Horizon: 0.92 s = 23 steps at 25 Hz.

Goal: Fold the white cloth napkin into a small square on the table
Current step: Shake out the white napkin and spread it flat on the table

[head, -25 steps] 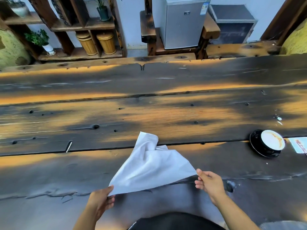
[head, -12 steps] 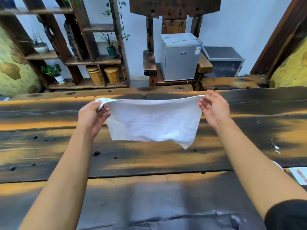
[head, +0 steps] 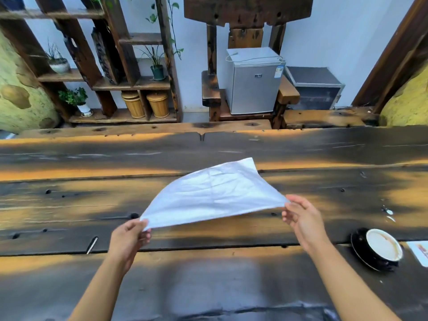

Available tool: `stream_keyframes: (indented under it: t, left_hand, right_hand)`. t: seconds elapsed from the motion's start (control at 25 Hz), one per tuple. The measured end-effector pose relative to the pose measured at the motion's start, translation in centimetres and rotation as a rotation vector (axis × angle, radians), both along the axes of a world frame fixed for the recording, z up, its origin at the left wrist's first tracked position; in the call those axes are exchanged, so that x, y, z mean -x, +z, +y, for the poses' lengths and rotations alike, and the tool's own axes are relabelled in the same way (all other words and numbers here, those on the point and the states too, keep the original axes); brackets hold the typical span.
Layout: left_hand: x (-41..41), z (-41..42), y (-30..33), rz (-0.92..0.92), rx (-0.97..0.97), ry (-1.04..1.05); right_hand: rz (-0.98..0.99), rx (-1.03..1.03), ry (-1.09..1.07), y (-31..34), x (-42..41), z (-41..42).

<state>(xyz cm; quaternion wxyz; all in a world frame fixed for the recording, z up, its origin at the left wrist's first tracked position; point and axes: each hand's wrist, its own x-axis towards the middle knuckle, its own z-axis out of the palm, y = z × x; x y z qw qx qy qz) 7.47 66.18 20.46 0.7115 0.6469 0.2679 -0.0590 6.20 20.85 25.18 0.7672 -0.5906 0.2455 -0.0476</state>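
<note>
Napkin (head: 213,195) is held spread in the air above the surface (head: 69,181), one near corner pinched by the left fingers (head: 144,224), the other by the right fingers (head: 288,203). For a clean fold, it should be lowered flat, edges kept taut, well clear of the cup (head: 383,245) beyond the right fingers.

Two bare forearms reached up from the bottom edge, with no sleeves, watch, rings or gloves visible. The left hand (head: 128,239) and right hand (head: 303,222) were uncovered, fingers slim, nails short and unpainted.
</note>
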Motion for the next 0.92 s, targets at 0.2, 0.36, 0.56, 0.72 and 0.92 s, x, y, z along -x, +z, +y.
stream_keyframes:
  t: [0.2, 0.36, 0.56, 0.72, 0.92]
  left_hand:
    - [5.3, -0.8, -8.3, 0.373, -0.197, -0.085]
    - [9.1, -1.5, -12.4, 0.548, -0.227, -0.064]
    - [12.6, -1.5, -14.5, 0.612, -0.422, -0.101]
    - [14.3, -0.9, -15.1, 0.627, -0.643, -0.233]
    - [14.5, -1.0, -15.0, 0.609, -0.825, -0.398]
  right_hand:
    - [0.352, 0.264, 0.085, -10.1, 7.0, 0.6]
    - [0.626, 0.360, 0.205, -15.4, 11.9, 0.6]
    - [0.802, 0.429, 0.270, -18.2, 15.1, 0.8]
    - [0.833, 0.622, 0.380, -18.5, 16.1, 1.4]
    - [0.847, 0.992, 0.597, -17.9, 14.9, 2.4]
